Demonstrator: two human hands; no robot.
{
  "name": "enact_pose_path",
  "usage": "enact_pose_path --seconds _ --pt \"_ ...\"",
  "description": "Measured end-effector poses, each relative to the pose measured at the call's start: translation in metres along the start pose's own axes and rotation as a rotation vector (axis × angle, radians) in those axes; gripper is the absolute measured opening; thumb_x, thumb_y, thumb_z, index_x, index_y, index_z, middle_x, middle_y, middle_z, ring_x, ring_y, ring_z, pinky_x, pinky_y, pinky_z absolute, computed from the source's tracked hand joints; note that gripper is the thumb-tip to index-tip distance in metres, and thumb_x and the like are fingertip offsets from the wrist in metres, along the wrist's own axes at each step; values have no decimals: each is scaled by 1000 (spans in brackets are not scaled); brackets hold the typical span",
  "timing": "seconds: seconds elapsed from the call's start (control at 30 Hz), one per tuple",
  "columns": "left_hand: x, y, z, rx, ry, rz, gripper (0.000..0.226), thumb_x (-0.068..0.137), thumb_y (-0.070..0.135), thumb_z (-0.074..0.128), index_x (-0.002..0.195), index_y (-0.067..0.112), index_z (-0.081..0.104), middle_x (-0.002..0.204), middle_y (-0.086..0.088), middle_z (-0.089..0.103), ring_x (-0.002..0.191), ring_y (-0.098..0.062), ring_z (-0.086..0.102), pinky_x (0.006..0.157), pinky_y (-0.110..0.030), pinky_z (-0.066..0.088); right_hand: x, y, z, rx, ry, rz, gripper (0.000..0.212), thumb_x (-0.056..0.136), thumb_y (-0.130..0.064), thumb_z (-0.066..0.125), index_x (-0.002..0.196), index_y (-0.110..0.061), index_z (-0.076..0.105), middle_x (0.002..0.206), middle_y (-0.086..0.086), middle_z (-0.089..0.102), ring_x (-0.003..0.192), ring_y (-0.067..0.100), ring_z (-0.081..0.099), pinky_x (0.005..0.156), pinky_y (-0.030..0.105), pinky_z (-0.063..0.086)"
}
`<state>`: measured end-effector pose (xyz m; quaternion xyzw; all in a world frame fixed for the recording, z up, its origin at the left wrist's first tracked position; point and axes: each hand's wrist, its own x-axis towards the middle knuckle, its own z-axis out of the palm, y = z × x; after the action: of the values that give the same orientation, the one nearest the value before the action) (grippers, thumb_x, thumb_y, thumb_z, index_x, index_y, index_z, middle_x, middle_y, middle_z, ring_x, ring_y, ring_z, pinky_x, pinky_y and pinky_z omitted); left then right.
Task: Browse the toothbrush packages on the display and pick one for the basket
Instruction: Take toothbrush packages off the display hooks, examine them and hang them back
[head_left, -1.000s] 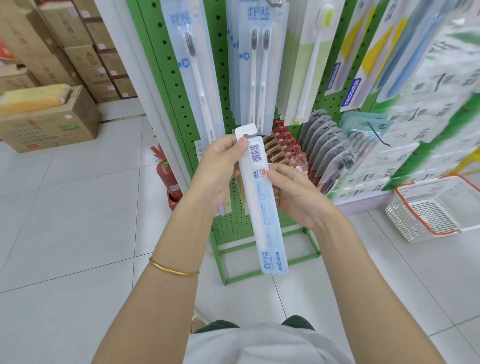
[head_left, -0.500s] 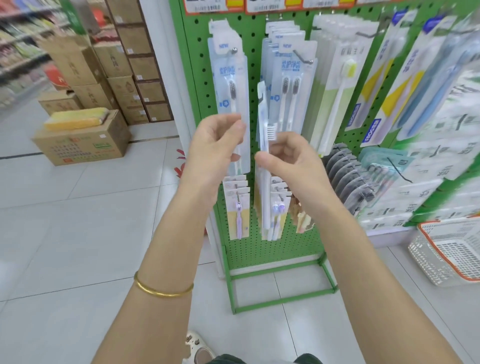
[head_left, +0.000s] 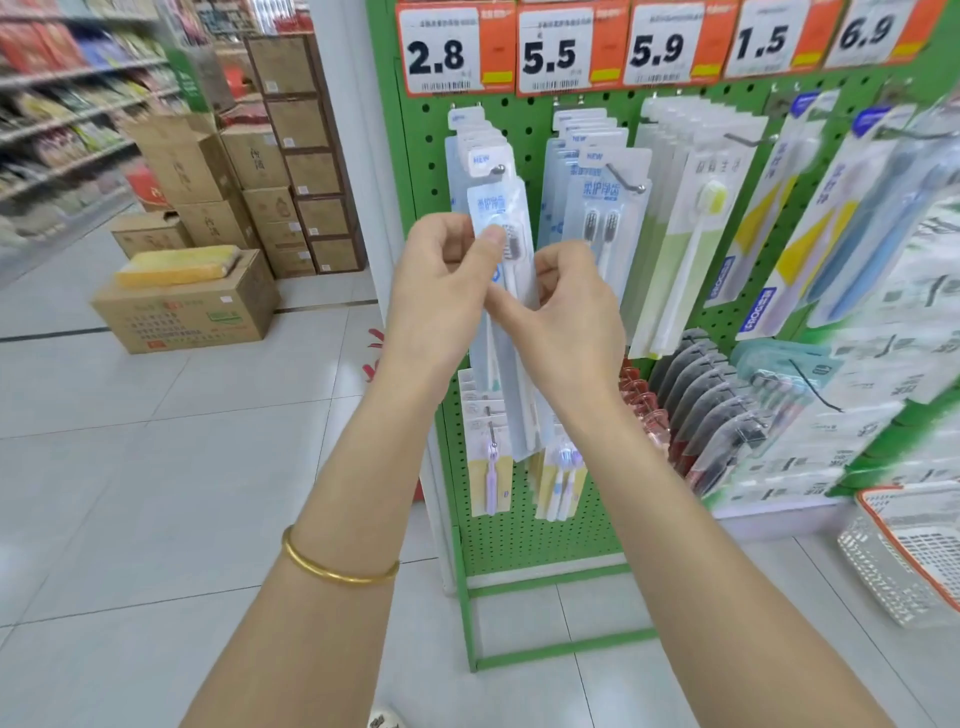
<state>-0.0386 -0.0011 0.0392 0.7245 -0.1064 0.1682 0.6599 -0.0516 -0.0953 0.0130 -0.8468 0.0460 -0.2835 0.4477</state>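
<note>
Both hands hold one toothbrush package upright, close in front of the green pegboard display, just below the hook of the far-left column under the 2.8 price tag. The left hand pinches the pack near the brush head, thumb flat on its front. The right hand, fingers curled, pinches its right edge a little lower. This looks like a close look at the pack, with either rehanging or keeping to follow. The grip should stay on the card edges so the clear blister does not buckle, and the long lower end should hang free of the small packs beneath it. If it goes back, the top slot, which cannot be made out here, has to meet the hook tip squarely. If it is kept, one hand can let go and the other carry it down to the basket on the floor at the near right.
</note>
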Motion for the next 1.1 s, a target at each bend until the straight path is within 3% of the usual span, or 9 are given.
enact_pose_path --seconds 0.17,0.27,0.4,0.5,0.57,0.67,0.77,0.93,1.1 --pt "11 -5 3 60 35 4 10 94 22 56 98 13 55 80 8 55 67 0 52 61 -10 42 9 2 9 -76 -8 -34 49 78 -58 63 94 -15 45 77 -3 48 69 20 52 60 35 41" --pt "18 -9 2 75 69 4 7 93 19 57 91 13 54 79 5 55 69 -7 54 64 -17 46 13 6 9 -59 -45 -89 47 82 -57 60 95 -14 46 81 0 50 71 20 51 62 37 42" --pt "25 -13 -2 135 72 30 13 94 17 56 83 20 49 78 6 53 69 -5 50 69 -22 48 20 7 6 203 -49 -160 25 95 -33 45 111 -15 52 102 -10 54 100 11 50 85 26 40" --pt "29 -13 -2 143 66 27 16 94 17 55 81 23 49 78 6 53 72 -9 51 75 -31 51 39 -2 8 368 -67 -139 38 100 -22 34 135 -10 45 134 -1 48 126 8 40 103 19 30" --pt "32 -13 -2 151 62 18 16 94 17 55 81 23 49 78 5 53 73 -11 52 78 -35 53 59 -11 11 454 -92 -91 39 104 -23 29 138 -11 41 140 -1 44 130 8 37 109 20 27" --pt "37 -13 -3 158 38 -3 14 94 18 55 82 22 49 80 4 53 77 -14 53 82 -40 53 90 -20 16 555 -135 -12 45 105 -34 19 136 -15 45 140 -2 46 130 10 38 111 28 26" --pt "41 -13 -5 180 5 -25 13 94 20 55 82 22 50 83 0 56 80 -15 56 83 -41 54 114 -24 24 602 -198 38 53 104 -41 14 130 -16 53 141 0 48 129 10 40 103 25 24" --pt "46 -14 -10 201 -44 -45 12 94 22 56 82 22 52 80 0 58 73 -10 55 75 -31 51 133 -28 33 622 -212 54 59 104 -43 13 118 -11 61 121 -2 58 117 11 48 99 28 30" --pt "48 -12 -14 207 -72 -46 8 94 20 56 86 18 55 83 0 60 73 -8 56 68 -24 51 145 -25 37 654 -237 91 63 101 -51 15 99 -15 66 117 5 65 114 20 57 107 45 38"
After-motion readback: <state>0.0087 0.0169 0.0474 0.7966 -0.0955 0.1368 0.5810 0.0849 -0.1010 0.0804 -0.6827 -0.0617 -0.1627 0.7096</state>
